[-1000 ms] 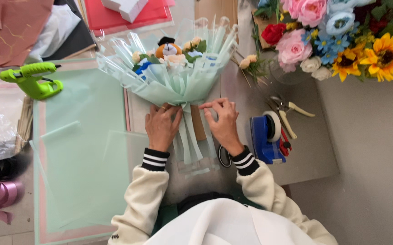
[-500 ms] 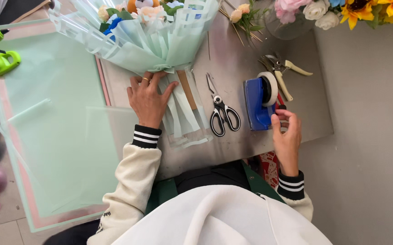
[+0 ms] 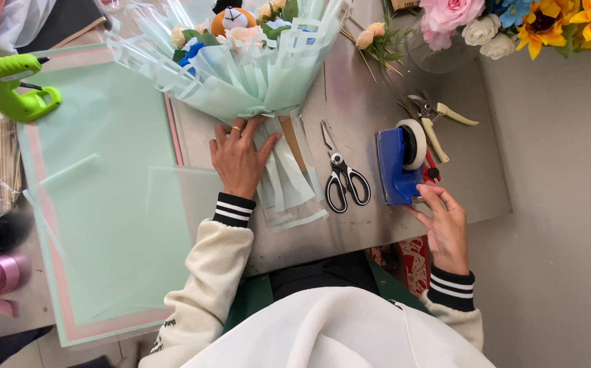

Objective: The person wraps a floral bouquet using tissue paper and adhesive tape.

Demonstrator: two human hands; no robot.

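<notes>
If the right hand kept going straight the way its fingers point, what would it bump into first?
Most likely the blue tape dispenser: the right hand points up at its near end, fingertips almost touching it.
</notes>
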